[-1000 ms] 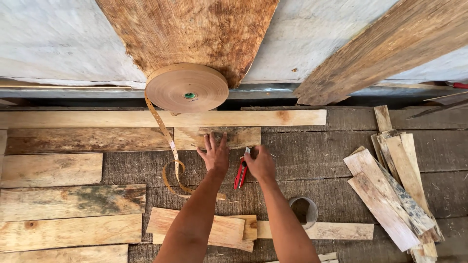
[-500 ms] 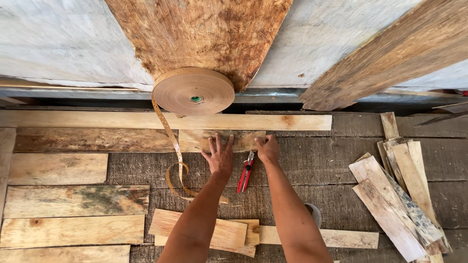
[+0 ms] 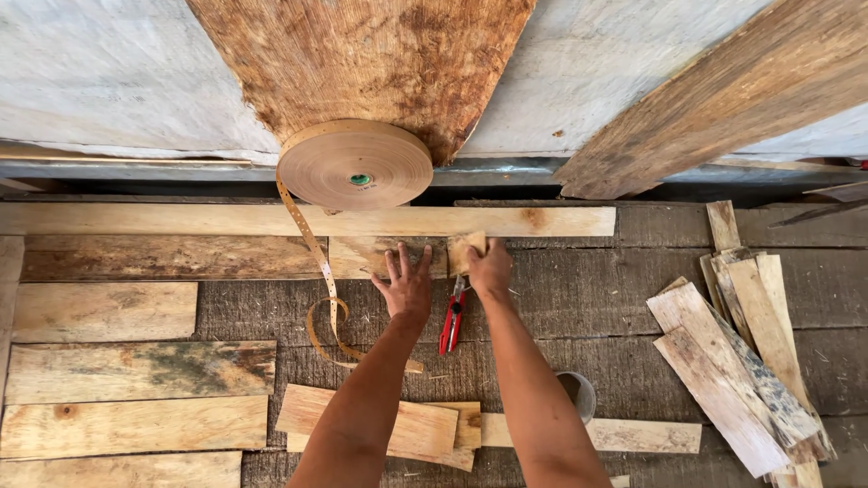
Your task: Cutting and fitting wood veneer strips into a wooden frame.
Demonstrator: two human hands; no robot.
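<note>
Small wooden block [image 3: 467, 252] up in the right hand [image 3: 489, 269], fingers closed around it, right at the end of the short plank [image 3: 384, 256] under the long pale board [image 3: 307, 220] near the bench's [image 3: 579, 307] far edge. Left hand [image 3: 406, 287] lies flat beside it — fingers spread wide on the plank's edge, holding nothing. Red-handled pliers [image 3: 452, 314] lie on the bench between the two wrists. Left of them, perforated tan strapping [image 3: 322, 280] trails down in a loop from the big roll [image 3: 355, 164] at the far edge. Plank offcuts [image 3: 743, 361] piled at the right edge — more boards [image 3: 136, 372] along the left.
</note>
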